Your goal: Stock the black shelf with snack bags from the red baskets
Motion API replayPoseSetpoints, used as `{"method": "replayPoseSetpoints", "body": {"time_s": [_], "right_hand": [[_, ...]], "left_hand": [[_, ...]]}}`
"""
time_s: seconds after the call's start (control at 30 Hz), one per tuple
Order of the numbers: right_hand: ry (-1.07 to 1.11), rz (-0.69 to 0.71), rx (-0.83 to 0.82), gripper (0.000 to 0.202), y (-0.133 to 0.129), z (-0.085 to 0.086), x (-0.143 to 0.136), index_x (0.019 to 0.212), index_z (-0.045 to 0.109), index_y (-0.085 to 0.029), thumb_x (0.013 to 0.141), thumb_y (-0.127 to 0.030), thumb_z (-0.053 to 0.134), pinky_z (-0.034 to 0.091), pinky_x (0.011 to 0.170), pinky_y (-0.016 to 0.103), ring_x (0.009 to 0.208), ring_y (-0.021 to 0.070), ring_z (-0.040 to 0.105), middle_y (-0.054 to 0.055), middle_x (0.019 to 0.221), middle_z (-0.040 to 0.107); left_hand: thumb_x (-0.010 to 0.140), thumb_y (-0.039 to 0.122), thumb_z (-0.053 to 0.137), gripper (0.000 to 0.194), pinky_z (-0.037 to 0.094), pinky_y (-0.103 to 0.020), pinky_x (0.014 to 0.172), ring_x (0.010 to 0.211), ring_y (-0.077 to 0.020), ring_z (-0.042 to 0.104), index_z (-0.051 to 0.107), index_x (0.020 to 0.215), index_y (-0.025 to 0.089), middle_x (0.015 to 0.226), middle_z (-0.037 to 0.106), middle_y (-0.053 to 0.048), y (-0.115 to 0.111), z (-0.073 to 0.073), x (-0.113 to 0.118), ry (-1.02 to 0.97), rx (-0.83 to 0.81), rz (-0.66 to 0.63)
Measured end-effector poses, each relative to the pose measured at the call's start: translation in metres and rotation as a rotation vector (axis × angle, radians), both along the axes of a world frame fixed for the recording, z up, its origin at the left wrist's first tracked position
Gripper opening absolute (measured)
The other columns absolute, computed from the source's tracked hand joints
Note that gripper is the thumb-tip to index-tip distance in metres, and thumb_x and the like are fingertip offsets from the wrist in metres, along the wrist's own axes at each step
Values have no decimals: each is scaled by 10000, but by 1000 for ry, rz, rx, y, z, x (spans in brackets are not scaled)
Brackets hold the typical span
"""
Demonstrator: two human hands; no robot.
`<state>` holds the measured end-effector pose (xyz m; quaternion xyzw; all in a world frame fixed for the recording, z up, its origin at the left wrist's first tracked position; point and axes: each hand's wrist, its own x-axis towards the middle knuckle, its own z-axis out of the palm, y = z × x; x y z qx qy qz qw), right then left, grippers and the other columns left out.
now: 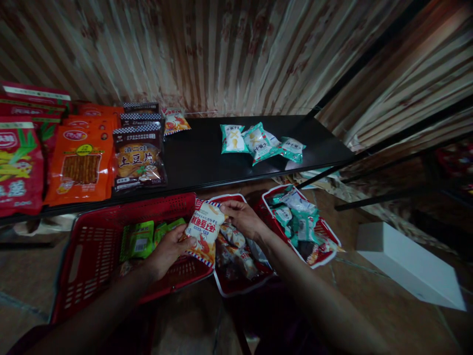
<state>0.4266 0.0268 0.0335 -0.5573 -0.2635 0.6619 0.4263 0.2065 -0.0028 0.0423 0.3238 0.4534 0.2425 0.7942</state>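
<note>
Both hands grip one white and orange snack bag (203, 230), held upright above the baskets. My left hand (172, 248) pinches its lower left side, and my right hand (242, 217) holds its upper right corner. Beneath the left hand is a large red basket (86, 246) with green packets (137, 240). Under the right forearm, a smaller red basket (231, 288) holds similar white and orange bags (236, 249). A like bag (175, 121) stands at the back of the black shelf (199, 162).
Red, orange and dark brown snack bags (136, 158) line the shelf's left part. Several teal bags (260, 143) lie farther right. Another red basket (328, 236) holds teal bags. A white box (410, 264) is on the floor at right, near black metal bars.
</note>
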Motion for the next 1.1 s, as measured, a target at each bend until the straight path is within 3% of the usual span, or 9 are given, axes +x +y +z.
{"method": "replayPoseSetpoints", "body": {"time_s": [0.2, 0.3, 0.5, 0.7, 0.93, 1.1], "right_hand": [[1, -35, -38, 362, -7, -2, -5, 776, 659, -164, 562, -429, 784, 442, 634, 239, 643, 92, 555, -4, 750, 647], [17, 23, -131, 400, -13, 0, -8, 871, 632, -181, 584, -411, 788, 482, 722, 274, 785, 129, 602, 27, 906, 656], [72, 123, -265, 431, -22, -4, -22, 895, 570, -189, 603, -424, 781, 522, 732, 301, 853, 156, 623, 43, 947, 654], [106, 167, -186, 458, -22, -6, -29, 1001, 560, -234, 625, -388, 770, 509, 767, 328, 857, 169, 646, 33, 992, 671], [46, 103, -171, 430, -19, -22, -29, 1017, 588, -233, 649, -393, 744, 511, 738, 333, 816, 186, 655, 37, 950, 694], [64, 92, -148, 451, -18, -20, -30, 1029, 589, -223, 648, -409, 742, 516, 718, 320, 792, 185, 662, 43, 940, 700]], "left_hand": [[568, 421, 763, 536, 497, -342, 715, 818, -243, 665, 570, 981, 139, 917, 705, -106, -5, -8, -2, 73, -34, 45], [585, 422, 758, 538, 503, -348, 730, 853, -250, 662, 559, 995, 138, 952, 698, -113, -7, -9, -3, 64, -40, 67], [571, 406, 774, 590, 512, -373, 751, 868, -258, 659, 553, 1047, 137, 1004, 685, -126, -6, -7, -2, 70, -72, 86], [626, 374, 751, 552, 506, -426, 809, 937, -276, 641, 562, 1096, 157, 1043, 670, -122, -7, -9, -2, -53, -57, 64], [655, 315, 741, 485, 487, -436, 869, 999, -270, 615, 585, 1085, 155, 1139, 630, -125, -5, -5, -2, -108, -123, 70], [622, 232, 742, 453, 485, -447, 870, 967, -266, 624, 600, 1045, 153, 1101, 641, -109, -5, -5, -3, -126, -169, 116]]}}
